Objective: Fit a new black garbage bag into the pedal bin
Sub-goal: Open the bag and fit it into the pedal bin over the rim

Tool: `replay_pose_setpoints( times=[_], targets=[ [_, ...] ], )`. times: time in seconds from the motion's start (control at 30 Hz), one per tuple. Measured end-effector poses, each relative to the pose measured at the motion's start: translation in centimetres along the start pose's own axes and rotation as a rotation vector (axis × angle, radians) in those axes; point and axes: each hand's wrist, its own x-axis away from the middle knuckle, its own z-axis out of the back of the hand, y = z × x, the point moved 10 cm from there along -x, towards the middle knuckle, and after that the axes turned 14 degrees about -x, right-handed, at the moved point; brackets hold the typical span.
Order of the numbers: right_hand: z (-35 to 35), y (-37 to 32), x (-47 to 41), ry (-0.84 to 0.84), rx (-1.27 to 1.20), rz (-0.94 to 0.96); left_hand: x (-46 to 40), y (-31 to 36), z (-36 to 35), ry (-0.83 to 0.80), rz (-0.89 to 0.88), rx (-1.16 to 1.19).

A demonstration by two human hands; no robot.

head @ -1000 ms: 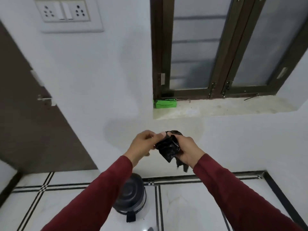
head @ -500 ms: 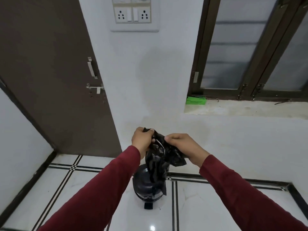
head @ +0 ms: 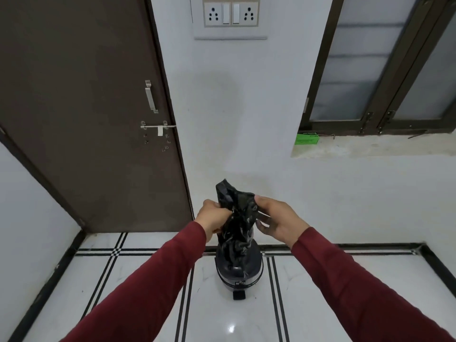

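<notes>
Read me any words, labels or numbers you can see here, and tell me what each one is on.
Nothing can be read for certain.
Green box on the window sill: dark print on its top and front, too blurred to read.
Pedal bin: a small pale mark on the front band above the pedal, too small to read.
Black garbage bag, switch plate, door: no text visible.

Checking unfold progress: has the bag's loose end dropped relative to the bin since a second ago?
Yes. The black bag now hangs down over the pedal bin lid in view; earlier it was bunched well above the bin, between both hands.
</notes>
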Motion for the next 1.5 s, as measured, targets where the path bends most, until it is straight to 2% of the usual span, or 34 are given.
replay_pose_setpoints(
  times=[0.2,0.27,0.33,0.4,0.43,0.5,0.6,0.67,0.77,0.83,0.9,0.97,1.03,1.1,1.17,1.27,1.37,1.4,1.43,1.5],
  targets=[
    [0.2,1.4,0.0,0.097,-0.432,-0.063,0.6,-2.2,4.0,0.127,0.008,-0.189],
    [0.4,1.1,-0.2,0.096,-0.452,-0.030,0.7,-3.6,3.8,0.035,0.103,0.039],
    [0.5,0.6,-0.3,0.068,-0.425,0.004,0.9,-4.6,2.9,-0.104,0.243,0.436],
    [0.3,-0.1,-0.5,-0.019,-0.409,0.023,1.0,-4.7,3.4,-0.086,0.316,0.658],
    [0.3,-0.6,-0.4,-0.071,-0.341,0.041,0.7,-4.7,4.2,-0.036,0.316,0.681],
    [0.1,-1.6,-0.1,-0.144,-0.052,0.093,0.8,-4.5,5.7,0.058,0.286,0.688],
    [0.4,-3.3,-0.1,-0.135,0.345,0.248,0.0,-3.8,5.5,-0.001,0.211,0.729],
    [0.9,-4.8,-0.3,-0.033,0.534,0.363,0.1,-2.5,5.0,-0.084,0.135,0.637],
    [1.5,-5.6,-0.7,0.014,0.555,0.358,0.4,-0.8,4.8,-0.093,-0.004,0.283],
    [2.0,-6.4,-0.7,0.073,0.675,0.372,-0.1,-0.3,5.6,0.054,-0.086,0.037],
    [2.6,-7.8,-0.6,0.162,0.982,0.437,-0.1,0.8,7.0,0.247,-0.196,-0.201],
    [3.3,-8.1,-0.8,0.194,1.126,0.414,0.7,2.5,7.8,0.354,-0.368,-0.309],
    [4.3,-8.2,-1.1,0.205,1.098,0.360,1.2,3.8,6.9,0.267,-0.553,-0.277],
    [5.0,-8.7,-1.3,0.237,1.103,0.349,1.7,4.9,5.3,0.180,-0.676,-0.438],
    [5.7,-9.4,-1.6,0.272,1.146,0.359,1.3,4.9,3.8,0.133,-0.666,-0.648],
    [6.1,-9.9,-2.2,0.258,1.171,0.347,0.1,4.3,2.3,0.046,-0.502,-0.928],
    [6.1,-10.4,-1.9,0.236,1.148,0.346,-0.2,4.9,2.8,0.110,-0.358,-1.058],
    [5.5,-11.4,-1.3,0.252,1.125,0.468,-0.2,5.3,3.5,0.192,-0.304,-1.024],
    [4.5,-12.8,0.1,0.273,1.101,0.694,0.2,6.0,4.4,0.331,-0.297,-0.970],
    [2.4,-14.4,4.2,0.250,1.053,1.222,2.6,8.8,5.2,0.675,-0.473,-0.891]
  ],
)
